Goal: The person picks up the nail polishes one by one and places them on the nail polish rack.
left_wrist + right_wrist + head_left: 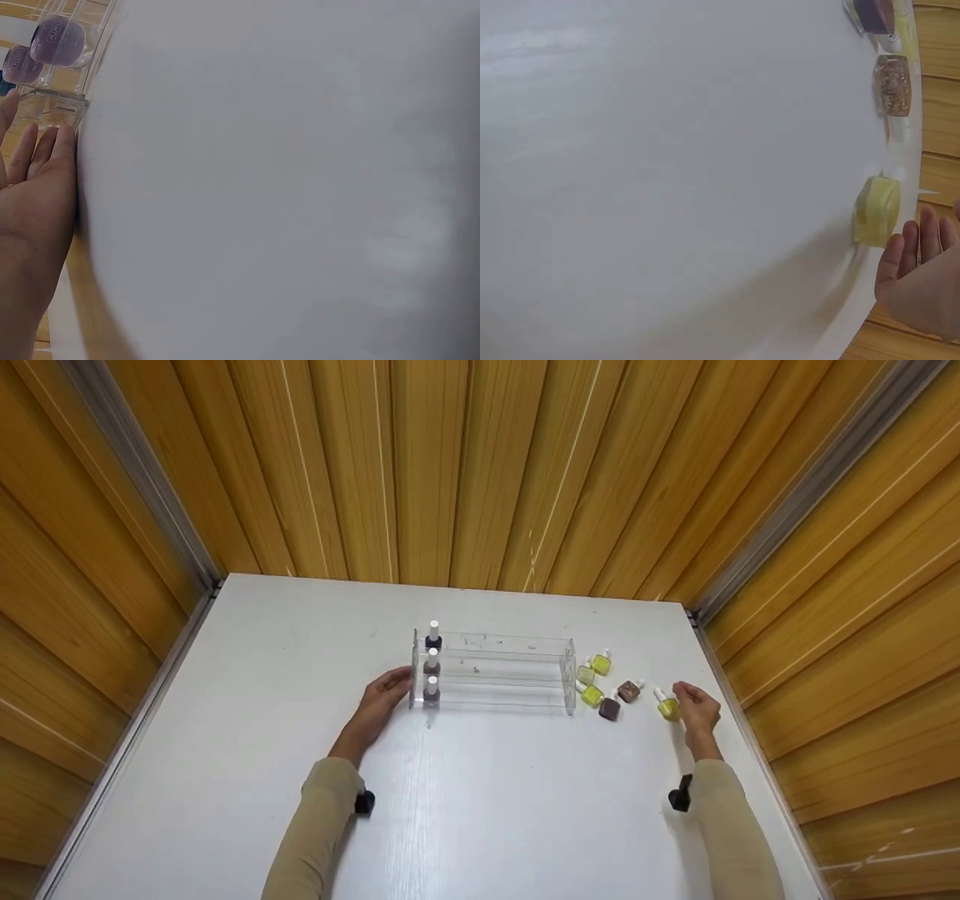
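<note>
A clear acrylic rack with stepped tiers stands on the table. At its left end, three nail polish bottles with white caps and dark or greyish-purple polish stand one per tier. My left hand rests its fingertips against the rack's left end panel, fingers extended in the left wrist view. On the far right, my right hand is beside a yellow nail polish bottle lying on the table. Its fingers bend loosely with nothing between them; in the right wrist view the fingertips are close to the yellow bottle.
Right of the rack lies a cluster of bottles: several yellow or pale green ones, a dark one and a glittery brown one. The white table meets wood-patterned walls at the back and sides.
</note>
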`<state>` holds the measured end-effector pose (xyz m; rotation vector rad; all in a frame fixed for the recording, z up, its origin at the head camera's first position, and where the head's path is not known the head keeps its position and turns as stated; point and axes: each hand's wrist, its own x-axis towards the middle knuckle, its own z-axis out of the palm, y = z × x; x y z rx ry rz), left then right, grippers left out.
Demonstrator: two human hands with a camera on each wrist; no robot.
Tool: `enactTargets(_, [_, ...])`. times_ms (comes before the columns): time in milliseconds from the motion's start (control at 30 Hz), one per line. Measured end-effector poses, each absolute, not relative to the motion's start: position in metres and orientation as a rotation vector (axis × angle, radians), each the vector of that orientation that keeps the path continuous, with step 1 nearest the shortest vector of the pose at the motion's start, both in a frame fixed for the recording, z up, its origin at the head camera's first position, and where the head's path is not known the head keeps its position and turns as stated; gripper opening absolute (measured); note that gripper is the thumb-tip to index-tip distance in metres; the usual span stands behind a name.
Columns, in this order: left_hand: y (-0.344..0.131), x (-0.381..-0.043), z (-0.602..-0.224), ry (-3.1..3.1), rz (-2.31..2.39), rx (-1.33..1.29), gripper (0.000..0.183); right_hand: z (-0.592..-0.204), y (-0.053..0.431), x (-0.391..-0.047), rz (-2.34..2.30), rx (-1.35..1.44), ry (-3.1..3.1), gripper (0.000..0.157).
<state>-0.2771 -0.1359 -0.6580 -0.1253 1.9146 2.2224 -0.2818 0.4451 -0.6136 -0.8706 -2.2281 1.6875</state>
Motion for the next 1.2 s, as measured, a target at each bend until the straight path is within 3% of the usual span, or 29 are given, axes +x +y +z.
enactTargets(233, [-0.134,-0.278,-0.661,1.883,2.261,-0.142,0.045,-0.629,0.448,-0.275,1.586,-0.964,-2.303,0.047])
enactTargets(733, [-0.134,-0.277,-0.660,1.896,2.261,-0.135,0.046,-0.627,0.437,-0.274,1.297,-0.869,-2.651,0.052])
enactTargets(1200, [-0.134,-0.277,-0.661,1.907,2.248,-0.142,0.047,-0.634,0.438,-0.267,1.395,-0.937,-2.513,0.050])
